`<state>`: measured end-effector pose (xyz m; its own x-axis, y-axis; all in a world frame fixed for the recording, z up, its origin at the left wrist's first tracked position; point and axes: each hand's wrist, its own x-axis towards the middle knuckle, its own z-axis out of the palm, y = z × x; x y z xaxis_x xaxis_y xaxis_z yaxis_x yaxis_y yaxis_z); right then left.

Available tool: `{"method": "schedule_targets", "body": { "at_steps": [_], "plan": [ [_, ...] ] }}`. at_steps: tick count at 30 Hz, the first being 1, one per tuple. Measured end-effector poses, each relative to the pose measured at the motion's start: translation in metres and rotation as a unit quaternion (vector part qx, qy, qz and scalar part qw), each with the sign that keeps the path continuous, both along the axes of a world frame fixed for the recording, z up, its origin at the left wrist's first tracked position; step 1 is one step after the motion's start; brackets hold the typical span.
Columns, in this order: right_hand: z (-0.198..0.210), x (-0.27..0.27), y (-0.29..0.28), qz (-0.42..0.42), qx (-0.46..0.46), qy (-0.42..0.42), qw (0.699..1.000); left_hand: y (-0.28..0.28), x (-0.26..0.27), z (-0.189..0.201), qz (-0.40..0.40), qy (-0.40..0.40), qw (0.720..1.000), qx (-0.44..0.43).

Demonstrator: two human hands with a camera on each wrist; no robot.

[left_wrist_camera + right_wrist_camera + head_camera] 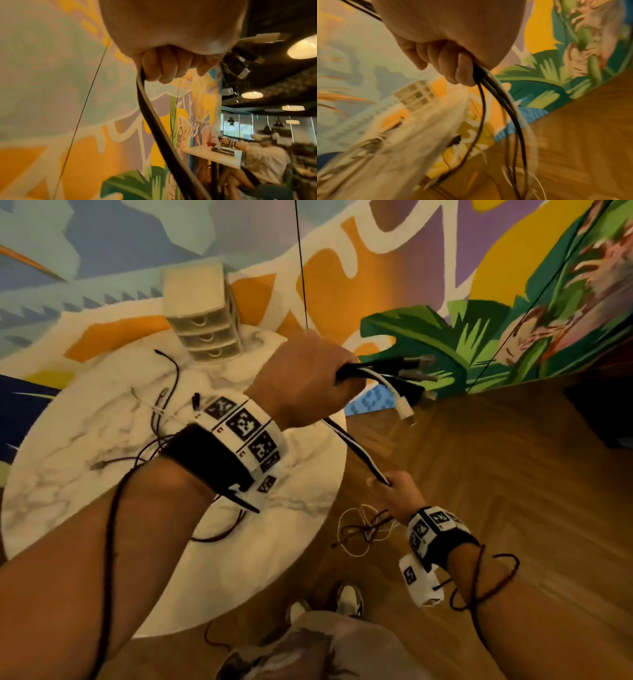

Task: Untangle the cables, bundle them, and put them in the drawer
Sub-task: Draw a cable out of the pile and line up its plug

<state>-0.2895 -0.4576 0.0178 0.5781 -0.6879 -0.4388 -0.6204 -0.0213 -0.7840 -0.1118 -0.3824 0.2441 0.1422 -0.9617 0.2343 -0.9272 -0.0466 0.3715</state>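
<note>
Cables (356,446) gripped in left hand (305,381) and right hand (394,491), one three-drawer unit (205,326) on table (85,440).

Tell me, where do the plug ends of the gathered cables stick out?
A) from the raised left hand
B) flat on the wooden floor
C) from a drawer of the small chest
A: the plug ends fan out past the fist of the left hand, which grips the cable bunch above the table's edge.

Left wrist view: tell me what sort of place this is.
Probably a café or shared lounge: a colourful painted wall mural, round ceiling lamps, and another person seated at a white wall-side table.
</note>
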Motion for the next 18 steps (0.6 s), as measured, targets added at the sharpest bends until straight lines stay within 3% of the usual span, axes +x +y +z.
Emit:
{"method": "schedule_targets", "body": {
  "at_steps": [6,9,11,14,16,18],
  "plan": [
    [-0.036,-0.044,-0.02,-0.069,0.008,0.149,0.986,-0.004,0.008,0.019,-0.058,-0.164,0.98,-0.096],
    [-0.028,-0.035,-0.021,-0.114,0.042,0.135,0.983,-0.008,-0.001,0.0,-0.094,-0.205,0.962,-0.152],
    [-0.016,-0.024,-0.019,-0.13,0.045,0.095,0.986,-0.009,-0.008,-0.018,-0.095,-0.188,0.965,-0.155],
    [0.011,-0.007,-0.018,-0.12,0.021,0.034,0.992,-0.01,-0.018,-0.054,-0.084,-0.107,0.985,-0.102],
    [0.027,-0.002,-0.018,-0.128,0.021,-0.024,0.991,-0.012,-0.026,-0.081,-0.051,-0.095,0.994,0.017],
    [0.043,0.001,-0.017,-0.14,0.047,-0.05,0.988,-0.017,-0.033,-0.103,-0.023,-0.017,0.995,0.101]
  ]
}}
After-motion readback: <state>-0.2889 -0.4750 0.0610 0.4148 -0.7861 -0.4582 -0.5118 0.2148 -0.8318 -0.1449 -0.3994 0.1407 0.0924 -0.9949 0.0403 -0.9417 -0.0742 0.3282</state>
